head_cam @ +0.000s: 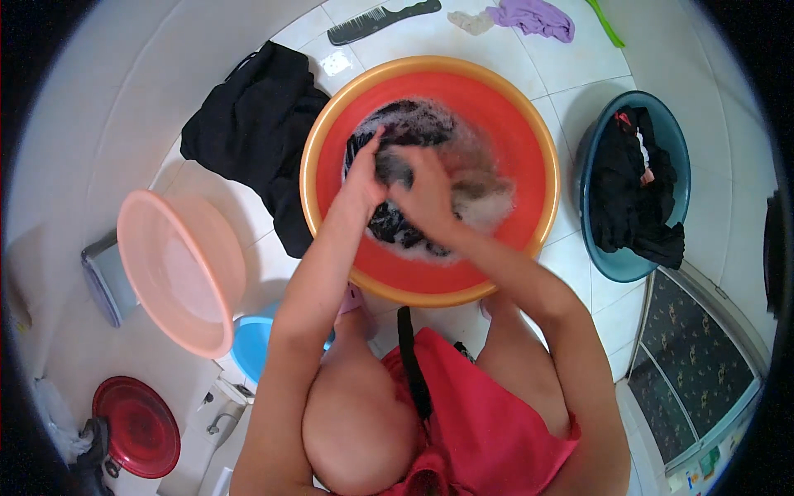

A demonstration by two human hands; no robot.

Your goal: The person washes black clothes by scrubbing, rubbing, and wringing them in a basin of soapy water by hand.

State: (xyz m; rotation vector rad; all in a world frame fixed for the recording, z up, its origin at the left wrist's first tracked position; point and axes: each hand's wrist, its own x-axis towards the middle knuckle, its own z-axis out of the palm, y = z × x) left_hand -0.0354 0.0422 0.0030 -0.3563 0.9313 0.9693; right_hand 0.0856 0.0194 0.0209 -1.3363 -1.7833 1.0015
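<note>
A large red basin [429, 296] with an orange-yellow rim stands on the tiles before me. Inside it, dark wet cloth [397, 226] lies in sudsy water [481, 192]. My left hand [367, 177] grips a bunched part of that cloth over the left half of the basin. Close against it, my right hand [428, 189] is blurred and holds the same dark bunch from the right. The fingers hide much of the cloth between them.
Black fabric [257, 124] lies left of the red basin. Beside it are a tilted pink basin [232, 248] and a light-blue basin [251, 344]. A teal basin [684, 167] with dark clothes stands right. Beyond are a black comb [378, 23] and purple cloth [536, 18].
</note>
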